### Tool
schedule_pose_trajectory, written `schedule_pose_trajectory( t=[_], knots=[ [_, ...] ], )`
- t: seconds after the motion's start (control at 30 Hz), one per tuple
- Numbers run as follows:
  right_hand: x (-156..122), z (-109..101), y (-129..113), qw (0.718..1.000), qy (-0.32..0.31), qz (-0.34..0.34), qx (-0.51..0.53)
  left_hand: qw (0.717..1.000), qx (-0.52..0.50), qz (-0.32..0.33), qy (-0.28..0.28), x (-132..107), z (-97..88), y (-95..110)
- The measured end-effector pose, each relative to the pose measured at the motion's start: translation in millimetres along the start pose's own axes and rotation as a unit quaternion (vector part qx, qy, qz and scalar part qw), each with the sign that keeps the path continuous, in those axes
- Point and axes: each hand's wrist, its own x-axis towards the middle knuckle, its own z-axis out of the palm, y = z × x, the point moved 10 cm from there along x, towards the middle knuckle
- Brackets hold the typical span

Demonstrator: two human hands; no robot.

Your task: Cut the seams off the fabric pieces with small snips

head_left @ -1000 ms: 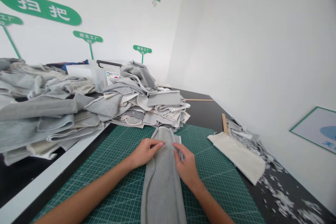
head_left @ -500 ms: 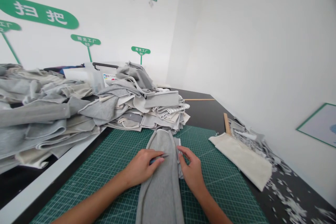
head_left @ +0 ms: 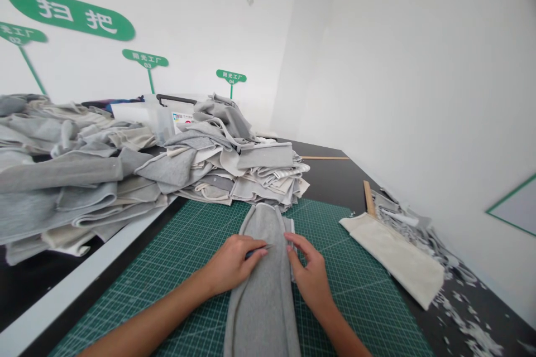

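The left hand (head_left: 228, 265) curls its fingers closed around a small craft knife (head_left: 256, 251), the tip pointing right across a grey fleece panel (head_left: 263, 312) lying on a green cutting mat (head_left: 355, 295). The right hand (head_left: 312, 279) rests its spread, empty fingers on the panel's right edge, just beside the tip, so a slip could nick those fingers or the fleece. Farther off, cream fabric (head_left: 393, 262) lies right, and stacked grey offcuts (head_left: 238, 178) rise beyond the mat
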Motion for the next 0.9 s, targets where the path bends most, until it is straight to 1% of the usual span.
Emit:
schedule_pose_trajectory(
  t=[0.1,0.23,0.5,0.6,0.77,0.9],
  knots=[
    [-0.2,1.2,1.2,1.000,-0.005,0.002,0.009,1.000,-0.001,-0.004,0.006,-0.5,-0.9,1.1],
    [-1.1,1.2,-2.5,1.000,-0.008,-0.002,0.020,1.000,-0.005,0.003,-0.005,-0.9,1.7,4.6],
    [-4.4,4.9,-6.9,0.999,-0.029,0.002,0.038,1.000,-0.008,-0.004,0.004,0.0,0.8,0.8],
    [-3.9,6.2,-7.7,0.998,-0.036,0.008,0.044,1.000,-0.007,-0.014,0.016,-0.6,-2.4,-0.8],
    [-3.7,9.4,-7.9,0.997,-0.044,0.017,0.054,1.000,-0.012,-0.003,0.006,-0.8,-1.2,4.5],
    [-4.3,12.1,-6.5,0.997,-0.049,0.021,0.061,1.000,-0.012,-0.003,0.013,-1.0,-2.5,5.7]
  ],
)
